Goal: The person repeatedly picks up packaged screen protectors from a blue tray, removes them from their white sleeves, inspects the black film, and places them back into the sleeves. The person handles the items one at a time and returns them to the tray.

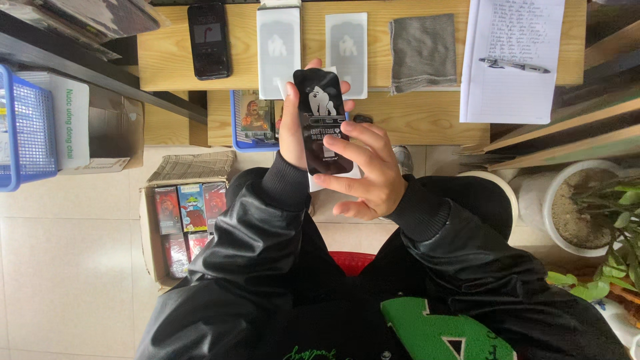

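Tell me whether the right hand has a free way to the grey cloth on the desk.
Probably yes. The right hand rests on the black packet, which the left hand also grips, so it could let go. The grey cloth lies bare on the wooden desk just ahead, nothing between them.

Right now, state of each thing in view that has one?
black packet: upright, held in both hands
left hand: gripping behind the packet
right hand: fingers on the packet's front
phone: flat on the table, screen dark
grey cloth: folded, flat
pen: lying on the paper sheet
cardboard box: open, packets inside
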